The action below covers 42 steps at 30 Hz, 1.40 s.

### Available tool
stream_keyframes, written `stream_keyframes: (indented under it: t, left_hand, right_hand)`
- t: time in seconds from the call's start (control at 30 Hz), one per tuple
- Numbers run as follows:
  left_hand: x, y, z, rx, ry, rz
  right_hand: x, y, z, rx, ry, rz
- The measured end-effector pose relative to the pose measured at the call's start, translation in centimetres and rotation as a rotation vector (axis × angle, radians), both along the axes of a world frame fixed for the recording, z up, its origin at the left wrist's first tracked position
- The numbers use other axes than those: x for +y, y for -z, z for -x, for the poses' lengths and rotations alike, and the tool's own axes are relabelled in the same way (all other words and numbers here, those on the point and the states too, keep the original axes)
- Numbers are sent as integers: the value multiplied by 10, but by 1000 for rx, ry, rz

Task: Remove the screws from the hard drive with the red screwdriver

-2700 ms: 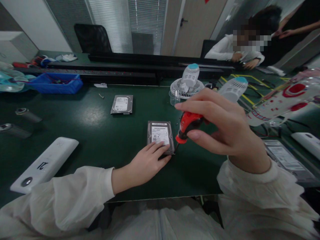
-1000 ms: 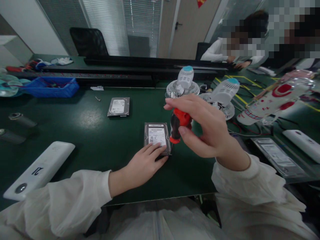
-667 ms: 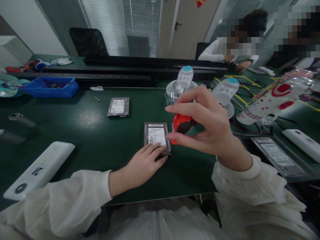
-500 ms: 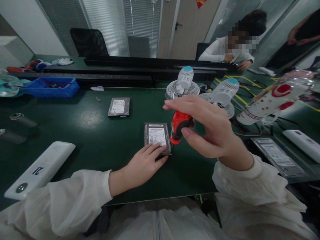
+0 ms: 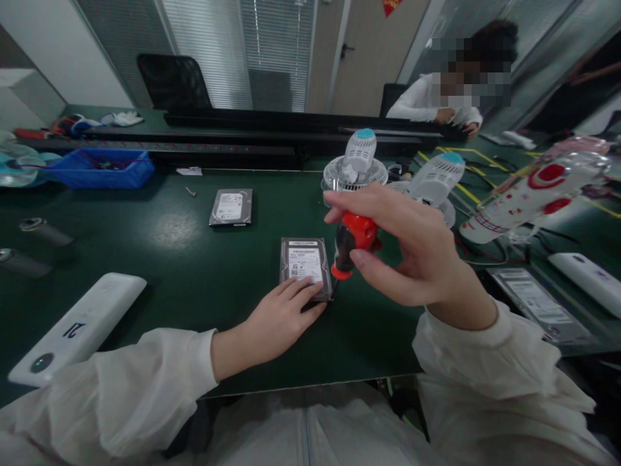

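Observation:
A hard drive (image 5: 303,254) with a white label lies face up on the green table in front of me. My left hand (image 5: 281,318) holds it down, fingers across the lower part of its label and thumb at its near edge. Closed around a screwdriver with a red and black handle (image 5: 345,249) is my right hand (image 5: 410,249), thumb on one side and fingers over the top. The handle leans, and its thin shaft runs down to the drive's near right corner. Whether the tip sits in a screw is too small to tell.
Another hard drive (image 5: 231,208) lies farther back. White fans (image 5: 359,155), a clear bottle (image 5: 533,188) and a labelled drive (image 5: 538,304) are to the right. On the left are a white power bank (image 5: 80,327), metal cylinders (image 5: 44,230) and a blue bin (image 5: 101,169). A person sits opposite.
The screwdriver's handle has turned and tilted slightly to the right within my right hand, whose fingers have shifted a little. My left hand and the hard drive stay in place.

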<state>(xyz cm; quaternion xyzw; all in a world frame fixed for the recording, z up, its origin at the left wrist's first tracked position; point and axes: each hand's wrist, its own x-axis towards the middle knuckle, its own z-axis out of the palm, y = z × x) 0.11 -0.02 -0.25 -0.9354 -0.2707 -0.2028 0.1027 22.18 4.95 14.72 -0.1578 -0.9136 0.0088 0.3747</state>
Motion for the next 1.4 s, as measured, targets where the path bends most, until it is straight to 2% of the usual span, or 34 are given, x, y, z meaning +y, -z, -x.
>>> stream_keyframes:
  t: [0.2, 0.43, 0.63, 0.87, 1.0, 1.07, 1.27, 1.4]
  left_hand:
    - [0, 0, -1, -6, -2, 0]
    - [0, 0, 1, 1, 6, 9]
    - [0, 1, 1, -8, 5, 8]
    - [1, -1, 0, -8, 8, 9]
    - [0, -1, 0, -3, -2, 0]
    - [0, 0, 0, -5, -2, -1]
    - [0, 0, 1, 2, 5, 10]
    - [0, -2, 1, 6, 2, 12]
  right_hand:
    - [5, 2, 1, -3, 43, -110]
    - [0, 0, -1, 2, -35, 33]
    - [4, 2, -2, -40, 68, -123]
    - [2, -1, -3, -15, -34, 12]
    - [5, 2, -3, -34, 80, -114]
    - [6, 2, -2, -56, 85, -135]
    - [4, -1, -4, -19, -56, 25]
    - [4, 0, -3, -8, 40, -64]
